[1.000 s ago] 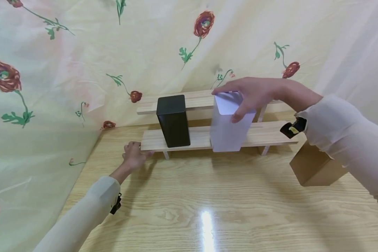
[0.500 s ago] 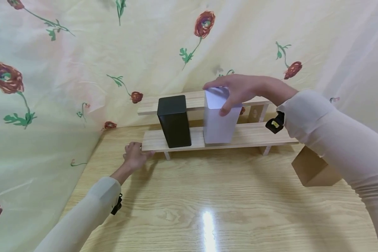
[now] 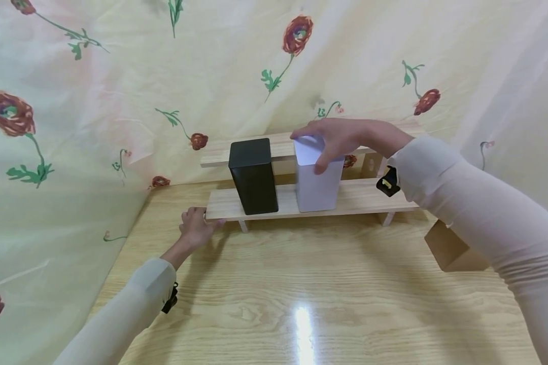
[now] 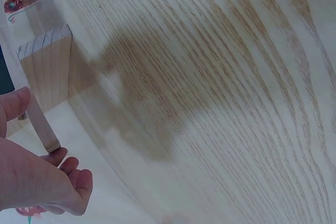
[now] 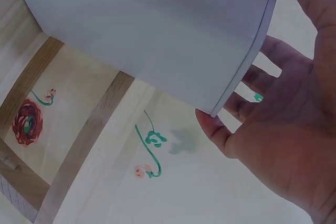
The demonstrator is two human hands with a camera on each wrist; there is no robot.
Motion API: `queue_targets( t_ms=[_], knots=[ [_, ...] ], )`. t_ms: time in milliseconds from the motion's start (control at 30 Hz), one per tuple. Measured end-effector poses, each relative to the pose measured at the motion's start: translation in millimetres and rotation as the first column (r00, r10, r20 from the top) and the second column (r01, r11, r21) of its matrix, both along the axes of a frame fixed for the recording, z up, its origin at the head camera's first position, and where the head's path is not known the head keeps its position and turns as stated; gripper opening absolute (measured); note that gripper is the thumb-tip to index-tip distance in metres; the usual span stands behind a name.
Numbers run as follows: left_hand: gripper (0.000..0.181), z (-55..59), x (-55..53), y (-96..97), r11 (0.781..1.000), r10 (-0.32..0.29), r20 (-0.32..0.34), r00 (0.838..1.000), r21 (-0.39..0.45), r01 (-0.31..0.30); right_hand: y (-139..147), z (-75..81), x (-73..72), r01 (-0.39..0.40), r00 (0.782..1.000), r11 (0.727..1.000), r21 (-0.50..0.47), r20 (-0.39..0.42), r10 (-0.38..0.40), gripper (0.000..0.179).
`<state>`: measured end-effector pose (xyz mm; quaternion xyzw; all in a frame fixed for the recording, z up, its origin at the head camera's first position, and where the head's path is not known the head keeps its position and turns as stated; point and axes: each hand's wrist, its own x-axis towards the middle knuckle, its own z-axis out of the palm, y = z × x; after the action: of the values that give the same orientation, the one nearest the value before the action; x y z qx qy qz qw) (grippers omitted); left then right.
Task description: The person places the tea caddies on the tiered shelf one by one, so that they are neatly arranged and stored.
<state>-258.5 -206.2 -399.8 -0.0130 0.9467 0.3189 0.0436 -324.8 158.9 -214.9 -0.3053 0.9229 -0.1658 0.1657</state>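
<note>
My right hand (image 3: pixel 338 138) grips the top of a tall white box (image 3: pixel 318 185) from above, thumb on the near side and fingers over the far edge. The white box stands upright on the lower board of a two-tier wooden shelf (image 3: pixel 370 195). To its left, a gap away, a tall black box (image 3: pixel 254 177) is upright on the same board. My left hand (image 3: pixel 196 226) holds the left end of that lower board; in the left wrist view the thumb and fingers pinch the board's edge (image 4: pixel 42 121). The right wrist view shows fingertips (image 5: pixel 212 129) at the white box's lid edge.
A brown cardboard-coloured box (image 3: pixel 454 247) lies on the wood-grain table (image 3: pixel 265 289) at the right, partly behind the right sleeve. The shelf's upper board (image 3: pixel 216 152) runs behind both boxes. A flower-printed sheet (image 3: pixel 237 76) hangs at the back and left.
My right hand has moved left with the white box and set it onto the lower board, nearer the black box. The left hand stays at the board's end.
</note>
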Motion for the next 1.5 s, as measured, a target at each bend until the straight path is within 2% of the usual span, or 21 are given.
queue_targets(
  t_ms=[167, 433, 700, 867, 1067, 1333, 1500],
  knots=[
    [0.068, -0.9, -0.9, 1.6, 1.000, -0.005, -0.012, 1.000, 0.000, 0.005, 1, -2.8, -5.1, -0.002, 1.000, 1.000, 0.002, -0.002, 0.002, 0.088],
    [0.070, -0.5, -1.0, 2.0, 1.000, -0.012, -0.010, 1.000, -0.009, 0.012, 4, -1.0, -9.1, 0.013, 0.995, 0.999, 0.030, 0.096, -0.016, 0.093],
    [0.072, 2.2, -1.6, 1.1, 1.000, -0.007, -0.002, 1.000, -0.005, 0.007, -1, 7.2, -5.4, -0.007, 0.993, 0.992, 0.123, 0.115, -0.007, 0.101],
    [0.074, 1.8, -1.0, -0.5, 1.000, -0.011, 0.007, 1.000, -0.009, 0.011, 1, 15.7, 5.3, -0.035, 0.996, 0.985, 0.170, 0.083, 0.021, 0.113],
    [0.074, 0.8, 0.1, -3.2, 1.000, -0.021, 0.010, 1.000, -0.010, 0.021, 11, 23.4, 22.9, -0.046, 0.999, 0.993, 0.112, 0.022, 0.044, 0.111],
    [0.071, -2.0, -0.4, -5.5, 1.000, -0.022, 0.002, 1.000, -0.005, 0.022, 28, 19.8, 41.4, -0.022, 0.997, 0.995, 0.092, -0.066, 0.028, 0.109],
    [0.071, -2.0, -0.2, -5.5, 1.000, -0.027, 0.002, 1.000, 0.002, 0.027, 40, 17.7, 57.8, 0.001, 0.995, 0.996, 0.089, -0.100, 0.008, 0.111]
  ],
)
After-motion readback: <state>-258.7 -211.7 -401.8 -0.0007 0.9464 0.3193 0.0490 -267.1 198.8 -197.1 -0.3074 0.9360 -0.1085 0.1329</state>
